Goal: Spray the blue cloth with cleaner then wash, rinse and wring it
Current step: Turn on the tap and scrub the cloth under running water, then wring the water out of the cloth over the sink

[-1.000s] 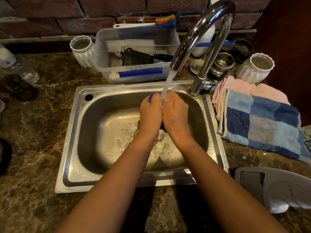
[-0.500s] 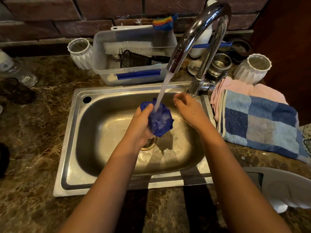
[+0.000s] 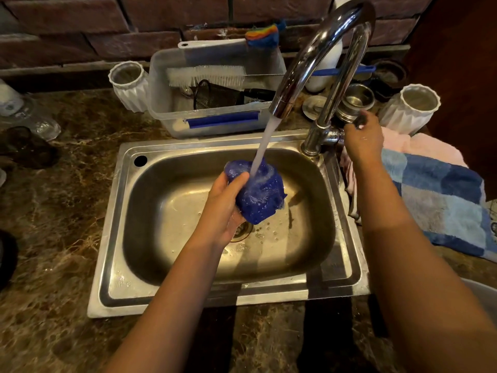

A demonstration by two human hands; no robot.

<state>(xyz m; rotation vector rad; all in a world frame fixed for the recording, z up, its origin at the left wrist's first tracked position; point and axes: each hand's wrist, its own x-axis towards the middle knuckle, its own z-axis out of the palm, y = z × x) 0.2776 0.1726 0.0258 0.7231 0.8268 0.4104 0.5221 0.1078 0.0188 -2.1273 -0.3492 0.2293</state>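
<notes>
The blue cloth [image 3: 259, 193] is bunched into a wet ball over the steel sink [image 3: 347, 254], above the drain. My left hand [image 3: 224, 208] grips it from the left and below. Water runs from the curved chrome tap [image 3: 320, 49] straight onto the cloth. My right hand [image 3: 363, 135] is up at the tap's base on the right, fingers closed around the tap handle [image 3: 359, 121].
A clear plastic bin [image 3: 215, 122] with a brush and black strainer stands behind the sink. White ribbed cups [image 3: 130, 86] [image 3: 411, 109] flank it. A blue checked towel [image 3: 441, 203] over a pink one [image 3: 425, 146] lies right of the sink. A white bottle [image 3: 326, 71] stands behind the tap.
Both hands were pressed together on the cloth under the stream. My right hand let go and moved right to the tap handle; my left hand alone holds the cloth.
</notes>
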